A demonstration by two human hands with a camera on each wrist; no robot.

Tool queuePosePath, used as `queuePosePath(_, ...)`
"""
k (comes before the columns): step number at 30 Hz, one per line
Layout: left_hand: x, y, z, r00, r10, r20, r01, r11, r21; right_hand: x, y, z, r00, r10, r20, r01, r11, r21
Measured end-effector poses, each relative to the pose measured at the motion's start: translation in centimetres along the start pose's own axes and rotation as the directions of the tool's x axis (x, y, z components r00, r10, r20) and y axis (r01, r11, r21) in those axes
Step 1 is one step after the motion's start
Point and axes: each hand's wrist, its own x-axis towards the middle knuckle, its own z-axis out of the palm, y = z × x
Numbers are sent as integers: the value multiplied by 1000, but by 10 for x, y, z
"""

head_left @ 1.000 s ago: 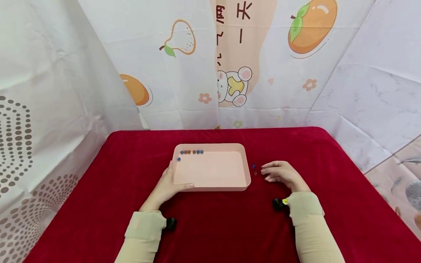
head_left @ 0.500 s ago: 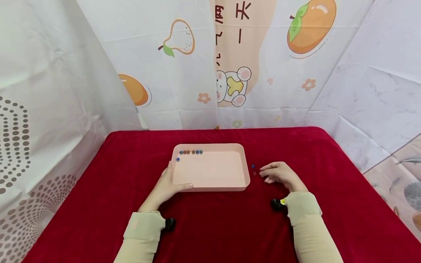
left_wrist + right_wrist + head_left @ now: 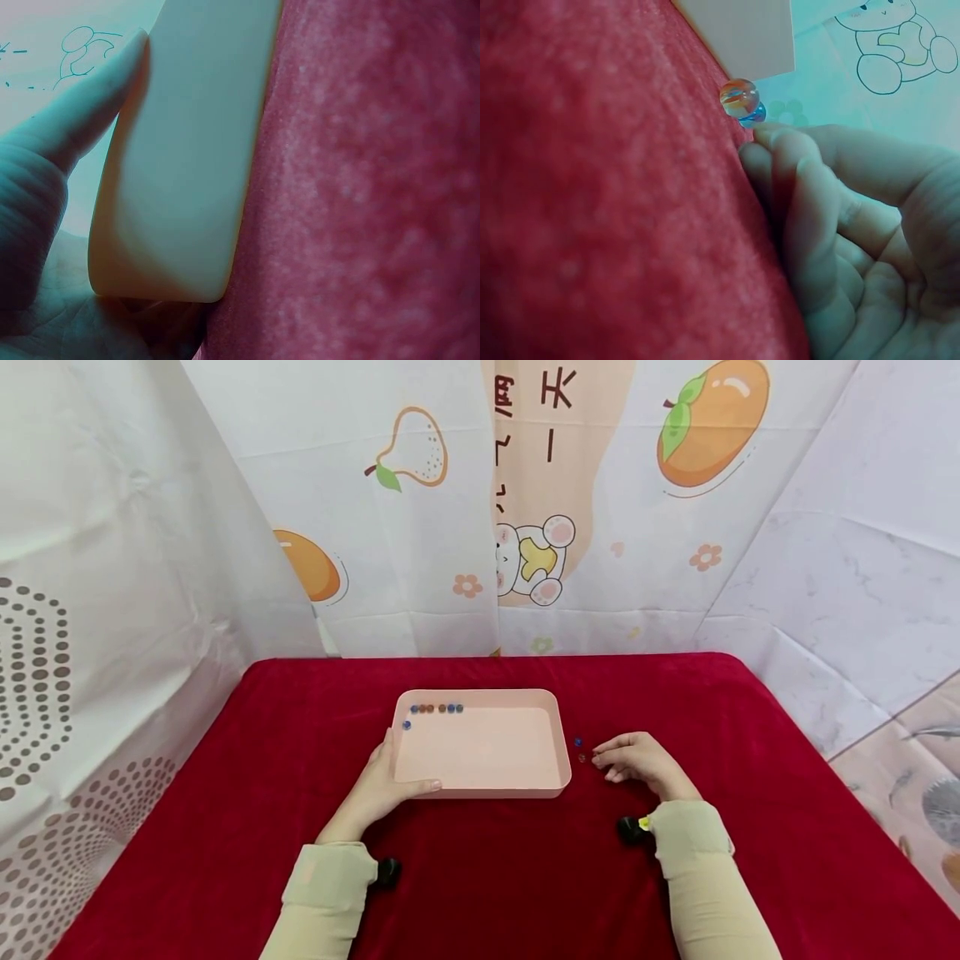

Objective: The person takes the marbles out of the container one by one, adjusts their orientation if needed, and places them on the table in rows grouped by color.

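My left hand (image 3: 378, 787) grips the near left corner of a shallow pink tray (image 3: 480, 792). In the left wrist view, the thumb (image 3: 101, 94) lies along the tray's rim and the palm is round the corner. Inside the tray, several blue and brownish marbles (image 3: 422, 708) line the back wall, and one blue marble (image 3: 407, 725) sits below the row's left end. Right of the tray lie a blue marble (image 3: 578, 742) and a clear orange-streaked marble (image 3: 739, 97). My right hand (image 3: 637, 760) hovers low beside them, fingers loosely bent, fingertips close to the orange-streaked marble. Nothing shows between its fingers.
A dark red velvety cloth (image 3: 495, 877) covers the table. White printed curtains (image 3: 420, 543) stand behind and at both sides. Each wrist wears a small black camera, the left camera (image 3: 388, 872) near the cloth.
My right hand has shifted slightly left and down toward the two loose marbles. The left hand and the tray keep their places.
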Motion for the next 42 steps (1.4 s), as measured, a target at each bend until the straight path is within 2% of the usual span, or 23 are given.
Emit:
queuePosePath(15, -1, 0, -1, 1000, 14, 5, -14, 1000, -17, -1, 0, 1, 1000, 7, -21, -7, 1000, 5)
queuePosePath(42, -1, 0, 1, 1000, 1, -4, -1, 1000, -19, -4, 2, -7, 1000, 4, 23, -4, 1000, 9)
